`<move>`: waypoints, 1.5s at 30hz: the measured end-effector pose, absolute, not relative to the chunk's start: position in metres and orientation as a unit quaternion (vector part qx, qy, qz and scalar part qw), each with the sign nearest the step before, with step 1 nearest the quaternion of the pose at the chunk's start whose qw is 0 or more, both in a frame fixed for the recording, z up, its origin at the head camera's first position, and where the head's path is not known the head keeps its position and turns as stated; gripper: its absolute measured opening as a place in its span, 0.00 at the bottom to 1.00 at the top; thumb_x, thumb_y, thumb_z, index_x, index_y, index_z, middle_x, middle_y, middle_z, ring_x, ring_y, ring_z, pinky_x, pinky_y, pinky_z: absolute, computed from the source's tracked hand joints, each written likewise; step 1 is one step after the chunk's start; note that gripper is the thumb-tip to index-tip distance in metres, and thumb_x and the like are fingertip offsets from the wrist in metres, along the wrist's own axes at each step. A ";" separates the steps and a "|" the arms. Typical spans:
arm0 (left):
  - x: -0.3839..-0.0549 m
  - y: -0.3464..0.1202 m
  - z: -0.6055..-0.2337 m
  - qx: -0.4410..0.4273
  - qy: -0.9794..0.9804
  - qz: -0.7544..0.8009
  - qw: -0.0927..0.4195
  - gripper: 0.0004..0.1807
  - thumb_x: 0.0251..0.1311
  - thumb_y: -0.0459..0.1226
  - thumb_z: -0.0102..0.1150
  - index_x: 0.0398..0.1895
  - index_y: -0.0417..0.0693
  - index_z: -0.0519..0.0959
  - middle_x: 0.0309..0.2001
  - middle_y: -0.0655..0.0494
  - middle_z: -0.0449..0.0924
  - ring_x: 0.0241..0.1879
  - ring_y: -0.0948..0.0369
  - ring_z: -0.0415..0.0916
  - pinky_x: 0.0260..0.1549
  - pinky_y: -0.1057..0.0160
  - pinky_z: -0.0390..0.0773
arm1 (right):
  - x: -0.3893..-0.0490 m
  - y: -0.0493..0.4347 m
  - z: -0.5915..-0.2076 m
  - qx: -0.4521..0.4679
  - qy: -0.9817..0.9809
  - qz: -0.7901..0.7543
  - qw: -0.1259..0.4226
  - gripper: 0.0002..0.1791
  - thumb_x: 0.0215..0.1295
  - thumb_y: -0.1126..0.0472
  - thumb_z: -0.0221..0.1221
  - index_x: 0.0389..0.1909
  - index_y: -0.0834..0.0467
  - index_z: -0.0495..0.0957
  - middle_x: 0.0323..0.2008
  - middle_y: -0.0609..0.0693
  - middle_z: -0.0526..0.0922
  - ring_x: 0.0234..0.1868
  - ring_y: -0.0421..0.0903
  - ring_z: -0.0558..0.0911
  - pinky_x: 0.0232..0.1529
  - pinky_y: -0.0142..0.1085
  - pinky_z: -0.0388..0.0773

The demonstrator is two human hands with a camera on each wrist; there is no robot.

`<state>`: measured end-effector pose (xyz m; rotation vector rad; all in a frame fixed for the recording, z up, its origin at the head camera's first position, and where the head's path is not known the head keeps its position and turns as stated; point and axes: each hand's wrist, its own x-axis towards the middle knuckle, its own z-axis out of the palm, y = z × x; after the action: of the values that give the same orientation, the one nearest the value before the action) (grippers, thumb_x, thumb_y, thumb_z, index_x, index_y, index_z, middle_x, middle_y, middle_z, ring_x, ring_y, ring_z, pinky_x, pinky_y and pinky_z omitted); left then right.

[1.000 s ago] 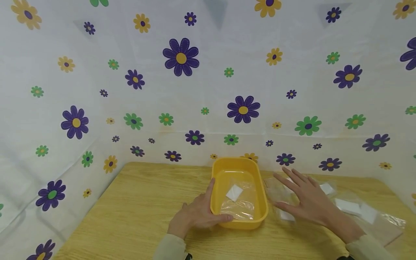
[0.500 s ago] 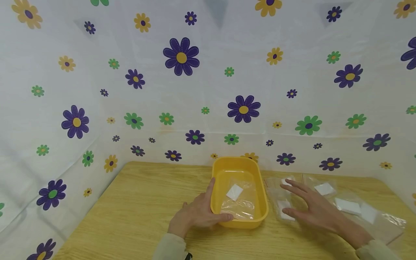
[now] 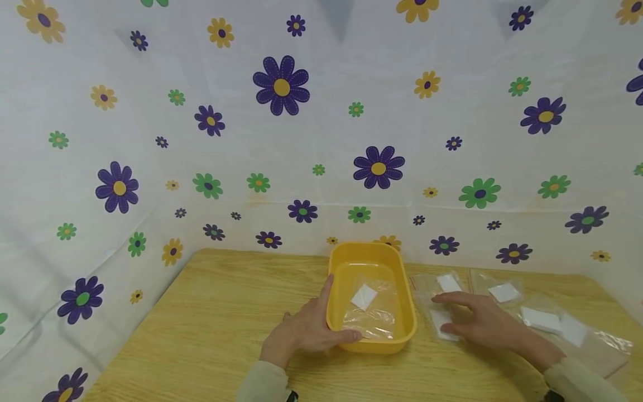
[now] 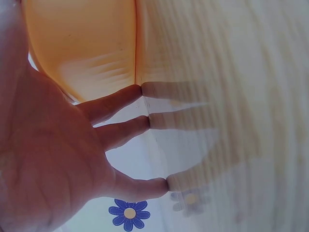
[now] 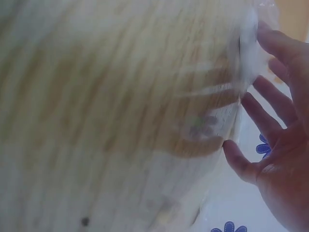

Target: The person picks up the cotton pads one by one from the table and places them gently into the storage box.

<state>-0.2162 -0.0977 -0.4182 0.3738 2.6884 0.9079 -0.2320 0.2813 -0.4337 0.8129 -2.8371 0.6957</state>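
In the head view a yellow tray (image 3: 409,312) stands on the wooden table, with a clear plastic bag (image 3: 369,324) holding a small white piece (image 3: 364,297) lying in it. My left hand (image 3: 306,329) rests against its near left corner, thumb along the front and index finger up the left side. Three spread fingers reach the tabletop in the left wrist view. My right hand (image 3: 487,324) is low over a clear bag with a white rectangle (image 3: 442,322) inside. In the right wrist view, the right fingers (image 5: 270,96) are spread, with tips at the table and bag.
Other clear bags with white rectangles lie at the right: one with a white piece (image 3: 449,282) behind my right hand, one (image 3: 504,292) farther back, and overlapping ones (image 3: 542,320) near my right sleeve. A flowered sheet (image 3: 321,134) closes off the table's back.
My right hand has come down and slightly nearer me over the closest bag, its fingers drawing closer together. The left hand and tray have stayed in place.
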 end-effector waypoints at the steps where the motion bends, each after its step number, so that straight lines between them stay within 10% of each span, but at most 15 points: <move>1: -0.216 -0.098 -0.418 0.128 0.931 0.312 0.140 0.70 0.49 0.74 0.63 0.84 0.63 0.30 0.78 0.46 0.63 0.74 0.44 0.65 0.62 0.14 0.50 | -0.233 0.281 -0.434 0.269 -0.935 0.228 0.047 0.28 0.58 0.43 0.72 0.59 0.48 0.83 0.58 0.48 0.87 0.61 0.60 0.82 0.60 0.62 0.78; 19: -0.216 -0.097 -0.418 0.121 0.931 0.312 0.145 0.70 0.50 0.74 0.63 0.84 0.64 0.30 0.78 0.47 0.62 0.75 0.43 0.64 0.63 0.14 0.50 | -0.241 0.284 -0.446 0.239 -0.922 0.305 0.002 0.19 0.60 0.47 0.72 0.51 0.47 0.87 0.59 0.54 0.86 0.63 0.66 0.79 0.64 0.70 0.69; 26: -0.216 -0.097 -0.417 0.126 0.928 0.319 0.145 0.69 0.50 0.73 0.63 0.84 0.63 0.30 0.78 0.47 0.63 0.75 0.43 0.64 0.62 0.14 0.51 | -0.242 0.286 -0.451 0.263 -0.916 0.297 0.050 0.09 0.61 0.55 0.72 0.42 0.43 0.89 0.54 0.51 0.88 0.58 0.49 0.84 0.60 0.44 0.82; 33: -0.217 -0.097 -0.417 0.122 0.931 0.313 0.145 0.69 0.50 0.74 0.63 0.84 0.65 0.30 0.78 0.48 0.62 0.75 0.44 0.64 0.63 0.14 0.50 | -0.243 0.288 -0.453 0.280 -0.905 0.312 0.071 0.09 0.61 0.61 0.71 0.36 0.40 0.88 0.50 0.52 0.90 0.55 0.35 0.83 0.57 0.22 0.74; 45: -0.216 -0.098 -0.417 0.121 0.929 0.319 0.146 0.70 0.49 0.73 0.64 0.84 0.65 0.29 0.78 0.48 0.63 0.75 0.44 0.64 0.63 0.14 0.50 | -0.235 0.282 -0.444 0.248 -0.923 0.288 0.065 0.10 0.63 0.57 0.70 0.35 0.35 0.86 0.50 0.44 0.90 0.56 0.46 0.85 0.58 0.58 0.81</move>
<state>-0.2162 -0.0977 -0.4173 0.3497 2.6739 0.9179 -0.2354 0.2824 -0.4441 0.7496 -2.7840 0.8685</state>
